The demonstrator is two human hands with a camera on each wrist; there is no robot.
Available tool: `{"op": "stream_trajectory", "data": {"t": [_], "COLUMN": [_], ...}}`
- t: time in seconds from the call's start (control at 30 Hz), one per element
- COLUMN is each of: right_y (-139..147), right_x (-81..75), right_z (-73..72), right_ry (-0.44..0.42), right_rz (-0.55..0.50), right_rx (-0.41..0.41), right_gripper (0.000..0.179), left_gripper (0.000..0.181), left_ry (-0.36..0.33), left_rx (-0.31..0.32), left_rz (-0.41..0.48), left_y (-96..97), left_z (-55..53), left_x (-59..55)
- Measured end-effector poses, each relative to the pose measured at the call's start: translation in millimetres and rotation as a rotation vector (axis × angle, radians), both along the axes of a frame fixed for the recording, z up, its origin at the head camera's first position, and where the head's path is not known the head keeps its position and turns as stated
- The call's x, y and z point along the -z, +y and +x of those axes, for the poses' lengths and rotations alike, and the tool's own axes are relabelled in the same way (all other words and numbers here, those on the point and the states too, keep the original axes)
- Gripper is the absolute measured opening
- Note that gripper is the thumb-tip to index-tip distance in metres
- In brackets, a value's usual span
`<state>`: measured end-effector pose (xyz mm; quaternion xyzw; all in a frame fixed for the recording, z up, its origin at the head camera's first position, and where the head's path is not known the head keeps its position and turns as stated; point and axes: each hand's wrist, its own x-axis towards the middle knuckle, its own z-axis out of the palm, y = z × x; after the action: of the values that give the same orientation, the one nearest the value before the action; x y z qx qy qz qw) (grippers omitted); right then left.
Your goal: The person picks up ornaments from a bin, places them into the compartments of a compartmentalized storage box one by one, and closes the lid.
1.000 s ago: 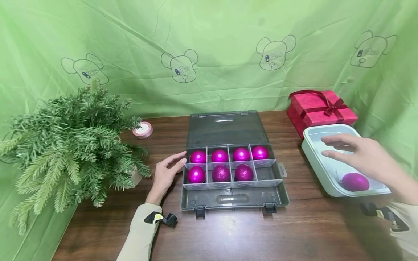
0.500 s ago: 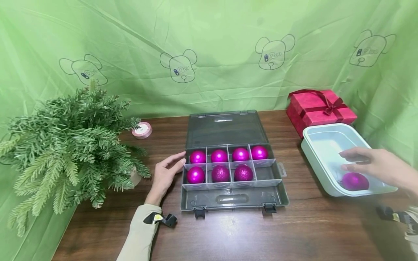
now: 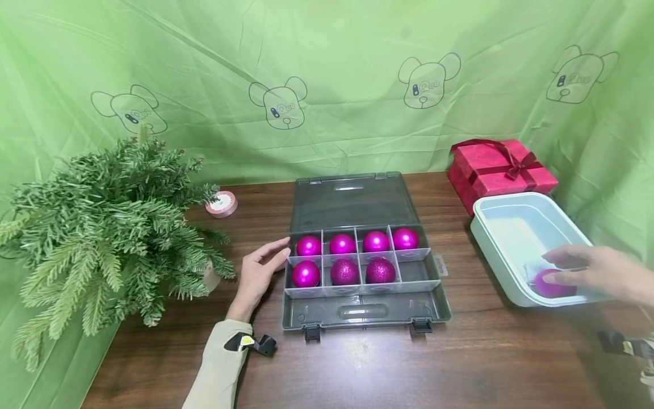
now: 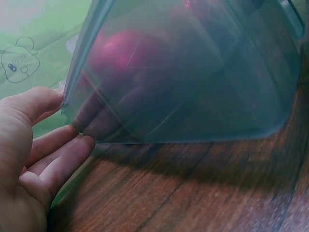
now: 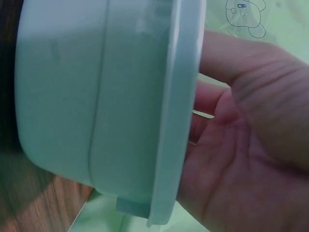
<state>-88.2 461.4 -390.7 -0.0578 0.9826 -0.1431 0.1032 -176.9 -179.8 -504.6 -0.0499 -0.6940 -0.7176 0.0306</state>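
Note:
My left hand (image 3: pixel 257 278) rests against the left wall of a grey see-through divider case (image 3: pixel 365 312), whose lid lies back. Its thumb touches the rim in the left wrist view, with fingers along the wall. Several magenta Christmas baubles (image 3: pixel 344 272) sit one to a compartment; the near row's right compartment is empty. My right hand (image 3: pixel 598 272), blurred, dips into a pale mint basin (image 3: pixel 493 258) with thumb and fingers apart over another magenta bauble (image 3: pixel 557 291). The thumb partly covers that bauble. The basin wall (image 5: pixel 96 96) hides the fingertips in the right wrist view.
An artificial fir tree (image 3: pixel 117 227) stands at the left, by a pink ribbon roll (image 3: pixel 222 204). Behind the basin is a red gift box (image 3: pixel 503 167) with a bow. A green cloth (image 3: pixel 352 125) hangs behind the wooden table (image 3: pixel 352 363).
My right hand has moved right and down inside the basin to the bauble, and now overlaps it. The left hand and the case have stayed in place.

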Motion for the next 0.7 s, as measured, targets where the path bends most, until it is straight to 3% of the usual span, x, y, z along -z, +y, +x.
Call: {"op": "stream_trajectory", "data": {"t": [0.43, 0.7], "right_y": [1.8, -5.7], "right_x": [4.6, -6.1], "right_z": [3.1, -3.9], "right_ry": [0.013, 0.161], "right_rz": [-0.022, -0.068], "right_rx": [-0.027, 0.031], "right_gripper": [0.044, 0.045], "left_gripper": [0.033, 0.034], "left_ry": [0.0, 0.007], "left_rx": [-0.006, -0.003], "left_rz": [-0.01, -0.013], "left_y": [0.3, 0.5], "left_z": [0.5, 0.7], "left_x": [-1.3, -1.3]}}
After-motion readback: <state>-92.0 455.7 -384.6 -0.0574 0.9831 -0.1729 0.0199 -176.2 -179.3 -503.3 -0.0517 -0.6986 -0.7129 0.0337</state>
